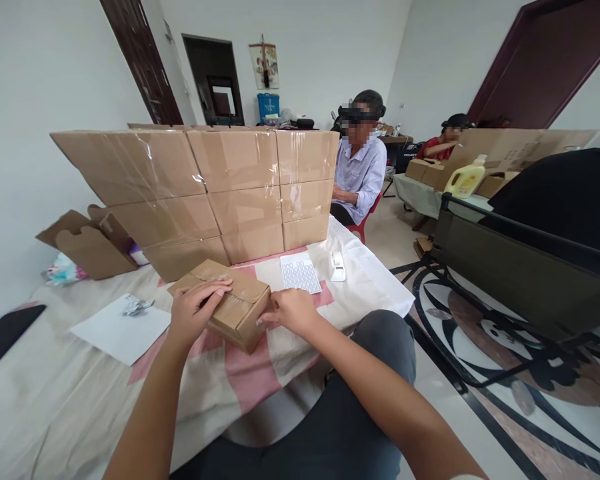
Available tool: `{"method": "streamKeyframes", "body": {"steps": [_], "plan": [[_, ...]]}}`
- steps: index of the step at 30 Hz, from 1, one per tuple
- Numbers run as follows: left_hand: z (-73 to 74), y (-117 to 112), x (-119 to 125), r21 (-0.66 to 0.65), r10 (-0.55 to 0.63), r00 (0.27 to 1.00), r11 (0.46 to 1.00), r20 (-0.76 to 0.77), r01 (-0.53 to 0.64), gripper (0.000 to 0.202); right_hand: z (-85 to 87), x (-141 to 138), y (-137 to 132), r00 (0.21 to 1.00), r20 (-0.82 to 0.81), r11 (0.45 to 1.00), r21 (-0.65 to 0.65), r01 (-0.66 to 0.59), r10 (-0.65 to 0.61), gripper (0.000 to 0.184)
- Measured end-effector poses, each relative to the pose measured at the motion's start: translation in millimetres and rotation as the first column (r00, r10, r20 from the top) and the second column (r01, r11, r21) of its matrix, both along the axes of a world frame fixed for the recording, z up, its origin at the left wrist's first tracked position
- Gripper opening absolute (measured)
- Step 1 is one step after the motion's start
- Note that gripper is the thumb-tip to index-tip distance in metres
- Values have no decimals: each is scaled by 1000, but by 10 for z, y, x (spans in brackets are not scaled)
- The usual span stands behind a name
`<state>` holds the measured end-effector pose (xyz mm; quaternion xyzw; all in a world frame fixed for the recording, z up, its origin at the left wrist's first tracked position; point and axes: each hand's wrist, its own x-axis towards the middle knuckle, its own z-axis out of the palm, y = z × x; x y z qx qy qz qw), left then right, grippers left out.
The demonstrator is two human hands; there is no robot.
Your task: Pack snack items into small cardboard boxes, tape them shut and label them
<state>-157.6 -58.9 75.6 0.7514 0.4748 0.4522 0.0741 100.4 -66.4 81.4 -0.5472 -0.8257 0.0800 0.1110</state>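
A small closed cardboard box (237, 297) lies at an angle on the cloth-covered table before me. My left hand (196, 308) is laid over its left part, fingers across the top and gripping it in place. At the right end of the box, my right hand (290, 310) is closed, with fingertips bent against the end face near the corner. Whatever those fingertips pinch is too small to make out. Just beyond the right hand lies a white sheet of printed labels (300, 273), with a white tape dispenser (337, 267) beside it.
Taped cardboard boxes (240, 193) form a wall behind. Left are an open carton (97, 250), white paper (125, 333) bearing a crumpled silvery piece (137, 305), and a dark flat object (10, 337). A person (361, 167) sits beyond the wall; a dark-framed chair (520, 260) stands right.
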Motion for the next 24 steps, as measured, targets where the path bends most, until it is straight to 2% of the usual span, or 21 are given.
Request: {"method": "streamKeyframes", "body": {"steps": [7, 11, 14, 17, 19, 20, 22, 23, 24], "plan": [[9, -32, 20, -3, 53, 997, 999, -51, -53, 35, 20, 31, 51, 997, 53, 998, 17, 56, -56, 79], [9, -46, 34, 4, 50, 998, 999, -29, -50, 34, 5, 59, 83, 997, 46, 997, 19, 69, -70, 79], [-5, -62, 28, 18, 15, 1000, 1000, 20, -16, 32, -18, 109, 113, 994, 16, 993, 28, 111, -111, 70], [-11, -81, 24, 27, 13, 999, 1000, 42, -14, 32, -7, 181, 169, 983, -120, 987, 62, 145, -137, 53], [-3, -88, 36, 24, 30, 999, 999, 38, -31, 33, 94, 216, 165, 969, -212, 985, 96, 146, -123, 38], [6, -91, 46, 22, 38, 999, 999, 33, -38, 33, 188, 222, 122, 956, -283, 986, 117, 116, -78, 33], [33, -100, 71, 18, 46, 999, 999, 16, -47, 32, 449, 213, -94, 862, -497, 982, 188, -5, 99, 30], [48, -108, 82, 14, 50, 999, 999, 7, -50, 31, 595, 204, -268, 727, -646, 964, 249, -88, 233, 33], [63, -118, 90, 13, 54, 999, 998, 0, -54, 30, 728, 202, -474, 599, -732, 940, 319, -117, 323, 31]]}}
